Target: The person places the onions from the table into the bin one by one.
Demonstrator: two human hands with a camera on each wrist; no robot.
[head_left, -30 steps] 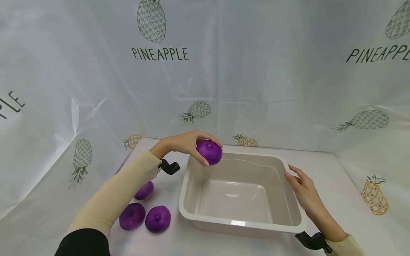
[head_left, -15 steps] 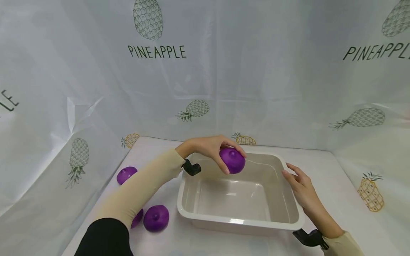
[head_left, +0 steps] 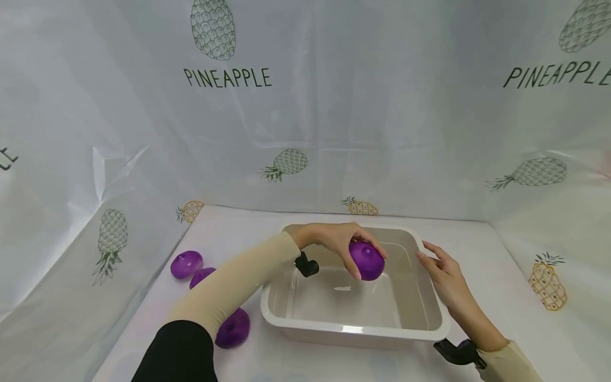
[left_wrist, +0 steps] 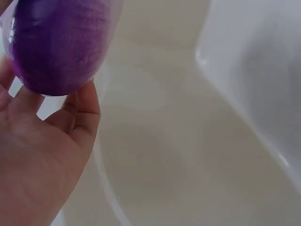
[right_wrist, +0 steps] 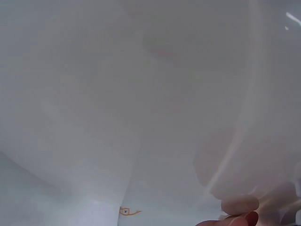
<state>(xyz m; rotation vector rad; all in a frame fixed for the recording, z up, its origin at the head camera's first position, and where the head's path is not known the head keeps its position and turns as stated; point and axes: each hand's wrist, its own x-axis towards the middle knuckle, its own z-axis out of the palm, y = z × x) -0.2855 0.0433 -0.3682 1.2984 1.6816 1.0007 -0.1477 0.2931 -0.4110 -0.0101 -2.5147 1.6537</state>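
Left hand [head_left: 341, 239], thumb and fingers curled, grasps a purple bulb [head_left: 368, 263] from its left over the basin [head_left: 353, 330]; right hand [head_left: 446, 273], fingers nearly straight, touches the right rim.

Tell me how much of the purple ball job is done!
Only a little, I think. Done: the tub stands ready, right hand at its rim; no ball shows lying inside, though a sleeve hides some. In hand: the left hand holds one purple ball over it. To do, probably: three more purple balls beside the tub.
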